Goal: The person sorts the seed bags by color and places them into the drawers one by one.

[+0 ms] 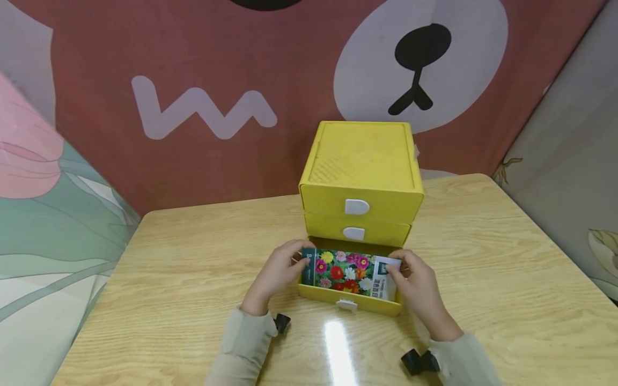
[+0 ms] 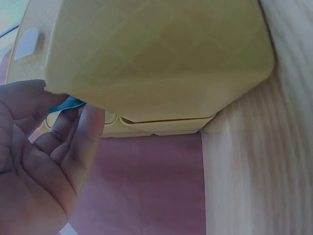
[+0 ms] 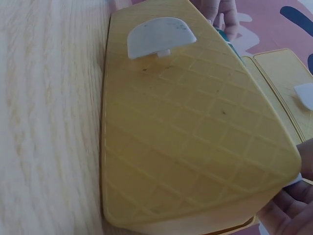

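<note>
A flower-printed seed packet lies across the pulled-out bottom drawer of a yellow drawer box. My left hand pinches the packet's dark green end between thumb and fingers. At the pale end, my right hand pinches the other side. In the left wrist view, a teal edge of the packet shows between the fingers of the left hand, beside the drawer's corner. The drawer front with its white handle fills the right wrist view, the right hand partly hidden behind it.
Two upper drawers with white handles are closed above. The box stands on a wooden table close to a cloth backdrop with a bear face. Black wrist devices sit at both sleeves.
</note>
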Action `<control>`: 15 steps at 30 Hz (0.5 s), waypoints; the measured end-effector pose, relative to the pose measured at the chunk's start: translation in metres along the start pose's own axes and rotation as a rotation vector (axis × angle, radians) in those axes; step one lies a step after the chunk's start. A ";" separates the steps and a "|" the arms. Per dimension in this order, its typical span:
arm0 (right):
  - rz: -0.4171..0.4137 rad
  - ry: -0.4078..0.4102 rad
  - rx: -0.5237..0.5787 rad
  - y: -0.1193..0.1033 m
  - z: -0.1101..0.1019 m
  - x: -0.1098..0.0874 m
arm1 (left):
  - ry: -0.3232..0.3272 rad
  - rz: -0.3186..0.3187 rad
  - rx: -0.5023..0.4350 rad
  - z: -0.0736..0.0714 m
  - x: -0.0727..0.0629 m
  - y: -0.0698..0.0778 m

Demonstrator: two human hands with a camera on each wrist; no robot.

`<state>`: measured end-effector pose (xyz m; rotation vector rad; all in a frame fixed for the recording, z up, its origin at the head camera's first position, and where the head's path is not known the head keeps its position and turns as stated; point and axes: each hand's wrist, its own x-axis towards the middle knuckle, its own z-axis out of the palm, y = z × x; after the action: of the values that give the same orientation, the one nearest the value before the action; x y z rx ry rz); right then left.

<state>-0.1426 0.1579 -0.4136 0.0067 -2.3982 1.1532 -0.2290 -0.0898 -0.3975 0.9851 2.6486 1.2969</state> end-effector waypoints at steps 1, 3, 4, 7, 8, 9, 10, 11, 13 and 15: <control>-0.006 -0.017 -0.007 -0.001 0.000 0.001 | -0.010 0.003 0.009 0.000 0.000 0.001; -0.029 -0.043 -0.027 -0.001 0.000 0.003 | -0.027 -0.001 0.029 0.001 0.002 0.002; -0.044 -0.055 -0.043 -0.002 0.000 0.004 | -0.036 -0.004 0.045 0.001 0.003 0.002; -0.077 -0.096 -0.089 -0.002 0.001 0.007 | -0.058 -0.015 0.102 0.003 0.006 0.005; -0.088 -0.112 -0.105 -0.002 0.001 0.008 | -0.063 -0.017 0.126 0.004 0.006 0.006; -0.098 -0.128 -0.122 -0.002 0.001 0.009 | -0.065 -0.015 0.146 0.005 0.007 0.007; -0.105 -0.143 -0.137 -0.003 0.002 0.010 | -0.066 -0.008 0.168 0.005 0.008 0.008; -0.112 -0.156 -0.153 -0.004 0.002 0.011 | -0.067 0.002 0.190 0.006 0.009 0.009; -0.130 -0.170 -0.196 -0.005 0.003 0.012 | -0.066 0.030 0.233 0.009 0.011 0.010; -0.147 -0.176 -0.240 -0.006 0.004 0.013 | -0.064 0.051 0.267 0.011 0.013 0.010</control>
<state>-0.1547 0.1542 -0.4056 0.2102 -2.6268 0.8230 -0.2304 -0.0702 -0.3946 1.1087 2.8144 0.9160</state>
